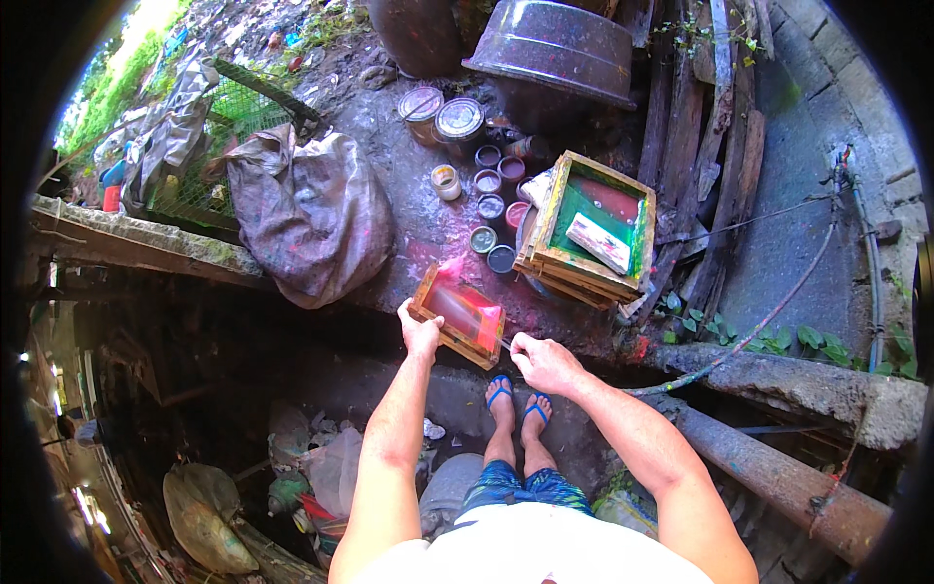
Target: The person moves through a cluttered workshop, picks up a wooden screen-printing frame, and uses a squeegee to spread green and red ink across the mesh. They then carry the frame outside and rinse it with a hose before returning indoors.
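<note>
My left hand (420, 333) is closed round the left end of a small wooden screen-printing frame (469, 347), its thumb on the near side. The frame is tilted, with red and pink colour over its mesh. At its right end my right hand (547, 364) is closed on what looks like the thin end of a hose (702, 374), which passes behind my forearm. A whitish streak like a water jet runs from this hand across the mesh, and pink liquid splashes at the frame's far edge.
Several open paint pots (490, 206) stand beyond the frame, beside stacked wooden frames (584, 275) bearing a white block (598, 242). A large dark basin (555, 54) sits behind. Left lies a stained sack (311, 214). A concrete ledge (798, 394) and pipe (778, 477) run at right.
</note>
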`<action>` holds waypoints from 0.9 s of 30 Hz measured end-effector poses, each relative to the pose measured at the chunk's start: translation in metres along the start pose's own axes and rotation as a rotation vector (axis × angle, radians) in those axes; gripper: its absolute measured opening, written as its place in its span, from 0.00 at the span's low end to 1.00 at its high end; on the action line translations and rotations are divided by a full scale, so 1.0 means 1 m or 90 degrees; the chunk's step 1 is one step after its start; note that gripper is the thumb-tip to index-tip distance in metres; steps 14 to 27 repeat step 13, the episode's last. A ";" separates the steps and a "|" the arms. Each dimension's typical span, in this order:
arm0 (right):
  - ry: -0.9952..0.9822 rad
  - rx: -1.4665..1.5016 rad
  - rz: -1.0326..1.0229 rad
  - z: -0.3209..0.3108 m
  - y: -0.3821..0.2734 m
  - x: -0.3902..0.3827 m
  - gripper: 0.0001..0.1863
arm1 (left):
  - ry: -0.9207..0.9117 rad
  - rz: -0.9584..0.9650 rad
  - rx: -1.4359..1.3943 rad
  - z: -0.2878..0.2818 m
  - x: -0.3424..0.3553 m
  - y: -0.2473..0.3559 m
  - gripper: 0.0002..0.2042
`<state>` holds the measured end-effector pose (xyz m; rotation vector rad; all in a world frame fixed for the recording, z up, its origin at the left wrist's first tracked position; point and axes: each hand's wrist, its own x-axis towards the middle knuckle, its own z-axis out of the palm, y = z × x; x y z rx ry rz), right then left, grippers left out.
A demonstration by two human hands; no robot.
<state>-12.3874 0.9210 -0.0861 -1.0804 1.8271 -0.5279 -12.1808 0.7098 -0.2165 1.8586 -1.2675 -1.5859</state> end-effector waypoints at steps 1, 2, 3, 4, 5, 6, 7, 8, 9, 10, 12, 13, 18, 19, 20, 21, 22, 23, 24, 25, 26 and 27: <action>0.039 -0.024 0.018 0.025 -0.012 -0.003 0.10 | -0.002 0.010 0.001 -0.001 -0.001 0.000 0.42; -0.011 -0.004 -0.014 0.005 0.000 -0.001 0.10 | -0.003 -0.003 0.003 -0.002 -0.002 0.001 0.42; -0.016 -0.005 -0.020 -0.003 0.000 -0.002 0.10 | -0.007 0.023 -0.008 -0.003 -0.003 0.002 0.42; -0.019 0.010 -0.058 0.004 -0.004 -0.006 0.10 | -0.010 0.026 -0.018 -0.003 -0.004 0.002 0.42; -0.015 0.008 -0.059 0.005 -0.004 -0.007 0.10 | -0.012 0.008 -0.029 -0.004 -0.005 0.003 0.42; -0.010 -0.007 -0.031 0.010 -0.010 -0.009 0.10 | -0.012 0.023 -0.028 -0.004 -0.006 0.003 0.42; 0.002 -0.008 -0.032 -0.005 -0.005 -0.008 0.10 | -0.011 0.017 -0.028 -0.005 -0.007 0.003 0.42; 0.022 -0.002 -0.048 0.003 -0.007 -0.009 0.09 | -0.011 0.000 -0.034 -0.005 -0.007 0.003 0.41; 0.021 -0.010 -0.029 -0.004 -0.008 -0.009 0.09 | -0.005 0.026 -0.027 -0.004 -0.007 0.002 0.42; 0.029 -0.011 -0.025 -0.006 -0.011 -0.009 0.09 | 0.000 0.040 -0.027 -0.003 -0.006 0.000 0.42; 0.024 -0.019 -0.007 -0.014 -0.014 -0.012 0.10 | 0.021 0.098 -0.019 -0.001 -0.006 -0.008 0.42; 0.050 -0.044 0.039 0.007 -0.023 -0.016 0.10 | 0.037 0.125 -0.011 0.002 -0.008 -0.014 0.43; 0.050 -0.044 0.039 0.007 -0.023 -0.016 0.10 | 0.037 0.125 -0.011 0.002 -0.008 -0.014 0.43; 0.050 -0.044 0.039 0.007 -0.023 -0.016 0.10 | 0.037 0.125 -0.011 0.002 -0.008 -0.014 0.43; 0.050 -0.044 0.039 0.007 -0.023 -0.016 0.10 | 0.037 0.125 -0.011 0.002 -0.008 -0.014 0.43; 0.050 -0.044 0.039 0.007 -0.023 -0.016 0.10 | 0.037 0.125 -0.011 0.002 -0.008 -0.014 0.43; 0.050 -0.044 0.039 0.007 -0.023 -0.016 0.10 | 0.037 0.125 -0.011 0.002 -0.008 -0.014 0.43; 0.050 -0.044 0.039 0.007 -0.023 -0.016 0.10 | 0.037 0.125 -0.011 0.002 -0.008 -0.014 0.43; 0.050 -0.044 0.039 0.007 -0.023 -0.016 0.10 | 0.037 0.125 -0.011 0.002 -0.008 -0.014 0.43; 0.050 -0.044 0.039 0.007 -0.023 -0.016 0.10 | 0.037 0.125 -0.011 0.002 -0.008 -0.014 0.43; 0.050 -0.044 0.039 0.007 -0.023 -0.016 0.10 | 0.037 0.125 -0.011 0.002 -0.008 -0.014 0.43; 0.050 -0.044 0.039 0.007 -0.023 -0.016 0.10 | 0.037 0.125 -0.011 0.002 -0.008 -0.014 0.43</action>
